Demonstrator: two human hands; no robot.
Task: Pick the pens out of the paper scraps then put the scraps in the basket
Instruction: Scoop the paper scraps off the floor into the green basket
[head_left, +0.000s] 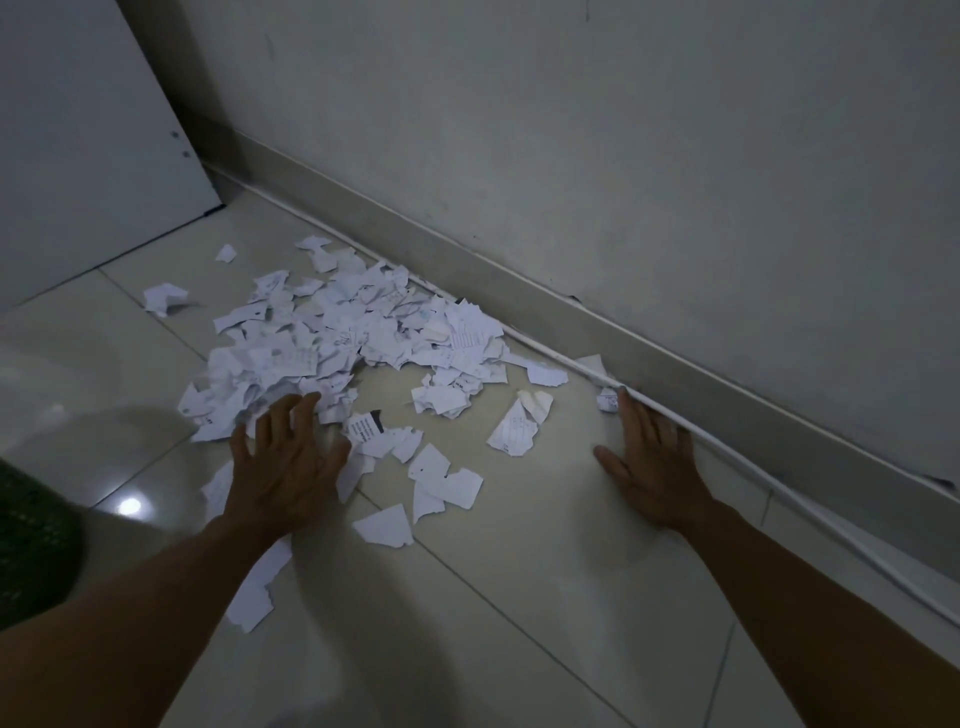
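Spreading across the tiled floor (519, 597), which is running up to the skirting board (675, 374) and wall (623, 156), the scene is giving us a lot of ground to cover. Beyond the fingertips of both hands the paper scraps (337, 332) are lying in a loose heap, thinning into single pieces that are trailing back under and beside the left wrist. No pens are showing anywhere among them, and whether any are buried I cannot tell. A dark woven shape (31, 540) is sitting well out from the left forearm at the frame's edge; it may be the basket, though that is only a guess. The left hand (291, 467) is pressing flat, fingers splayed wide, tips resting on the near edge of the heap and gripping nothing. The right hand (654, 467) is lying flat too, fingers straight and together, its outer edge against the skirting, holding nothing, with one small crumpled scrap (607, 400) just past its fingertips. Judging from this, the hands are setting up to rake or feel through the pile. Doing that well is meaning keeping palms low, sweeping slowly inward, and feeling for anything hard and round under the fingers before bunching paper.
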